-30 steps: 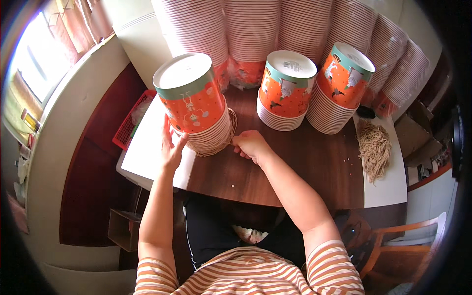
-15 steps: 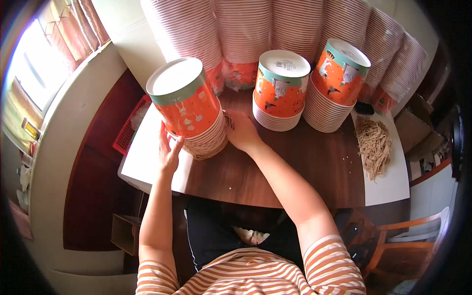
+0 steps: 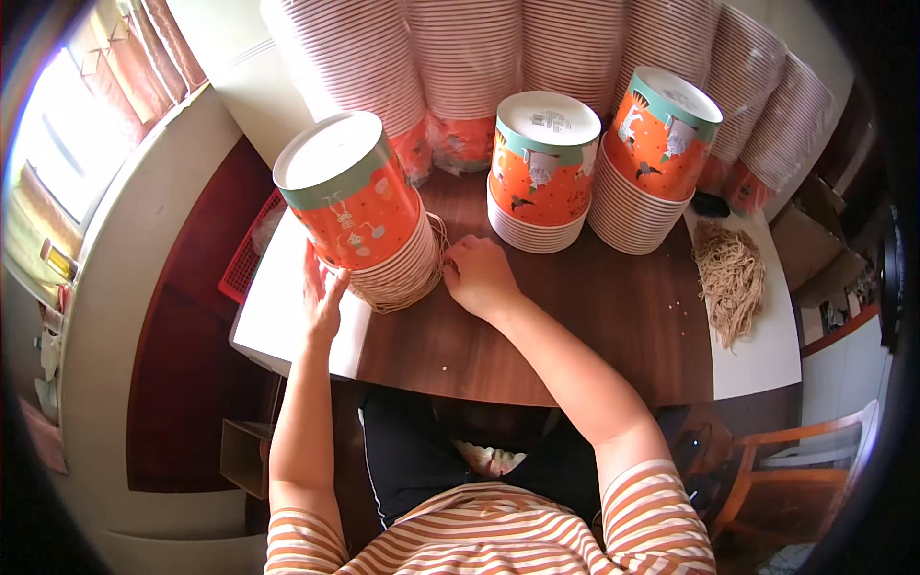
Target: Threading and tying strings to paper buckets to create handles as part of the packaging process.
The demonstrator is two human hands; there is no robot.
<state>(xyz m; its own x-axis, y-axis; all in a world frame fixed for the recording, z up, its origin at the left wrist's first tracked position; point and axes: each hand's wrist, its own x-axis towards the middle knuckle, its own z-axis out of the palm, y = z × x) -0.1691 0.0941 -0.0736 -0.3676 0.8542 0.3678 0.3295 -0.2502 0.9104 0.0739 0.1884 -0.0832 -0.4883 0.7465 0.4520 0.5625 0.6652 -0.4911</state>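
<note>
A stack of upside-down paper buckets (image 3: 350,228), orange with a green band and a white base on top, stands at the left of the table. My left hand (image 3: 324,295) lies against its left side, thumb and fingers apart, some fingers hidden behind it. Loops of thin tan string (image 3: 388,295) go around the stack's lower rims. Just right of the stack, my right hand (image 3: 482,278) has its fingers pinched together at a loop of this string, which stands off the rims. The exact grip is partly hidden by the hand.
Two more bucket stacks (image 3: 539,177) (image 3: 652,158) stand right of centre. Tall plastic-wrapped stacks (image 3: 470,72) line the back. A bundle of tan strings (image 3: 730,283) lies on the right white strip, near a small black object (image 3: 710,205). A red basket (image 3: 251,251) is at left.
My right hand has moved slightly right and down from the stack, and the string loop beside it stands out more. My left hand stays against the stack, which sits slightly further left in view.
</note>
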